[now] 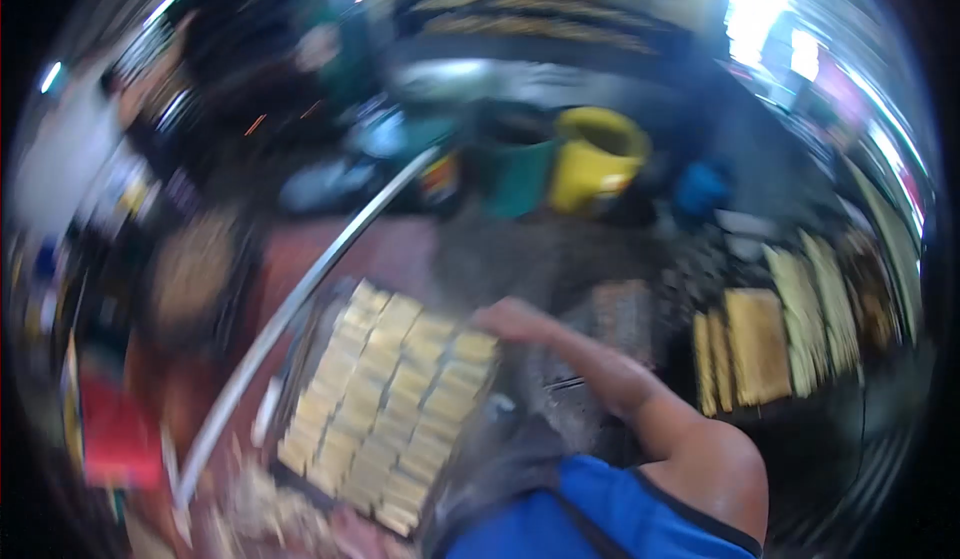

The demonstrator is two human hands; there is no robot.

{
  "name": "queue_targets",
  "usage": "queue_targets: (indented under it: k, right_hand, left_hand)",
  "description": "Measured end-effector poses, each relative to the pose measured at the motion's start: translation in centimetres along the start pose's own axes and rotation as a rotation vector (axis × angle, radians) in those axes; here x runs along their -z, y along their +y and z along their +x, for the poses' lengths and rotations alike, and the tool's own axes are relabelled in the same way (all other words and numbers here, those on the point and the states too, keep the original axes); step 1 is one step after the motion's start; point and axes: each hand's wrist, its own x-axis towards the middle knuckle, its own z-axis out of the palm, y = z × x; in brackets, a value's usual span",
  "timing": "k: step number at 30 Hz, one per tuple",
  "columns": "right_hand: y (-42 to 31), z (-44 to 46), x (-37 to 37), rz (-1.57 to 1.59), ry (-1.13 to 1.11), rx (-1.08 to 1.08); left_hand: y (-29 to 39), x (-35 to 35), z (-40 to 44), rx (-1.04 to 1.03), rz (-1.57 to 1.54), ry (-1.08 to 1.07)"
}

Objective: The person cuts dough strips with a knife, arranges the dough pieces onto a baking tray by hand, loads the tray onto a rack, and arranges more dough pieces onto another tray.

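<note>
A dark baking tray (290, 476) bears several rows of pale yellow, rectangular dough-like pieces (390, 399). It sits tilted in front of my body, over a reddish table. My right hand (512, 319) is closed on the tray's far right corner, arm stretched out. At the near edge, low in the view, my left hand (362, 535) grips the tray; motion blurs its fingers. Beside that hand lies a heap of pale scraps (270, 509) on the table.
A long pale bar (310, 279) runs diagonally left of the tray. Green (515, 164) and yellow buckets (595, 164) stand ahead. Long yellowish slabs (757, 344) lie at right. A round container of brown material (195, 269) and a red object (118, 434) are at left. Another person (75, 149) stands far left.
</note>
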Motion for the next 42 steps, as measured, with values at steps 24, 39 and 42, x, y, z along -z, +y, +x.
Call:
queue_targets:
  k: [24,39,42]
  right_hand:
    - [-22.9,-33.2,6.8,1.080,1.584,-0.937]
    - [-19.5,-46.6,12.4,1.052,2.083,-0.471]
    - [-18.3,-47.3,12.7,1.029,2.120,-0.387]
  left_hand:
    - [21.9,-12.1,10.4,-0.255,-0.789,-0.773]
    - [42.6,-28.1,-1.9,-0.367,-0.926,-1.114]
    - [45.6,-26.5,-3.5,-0.462,-0.860,-1.147]
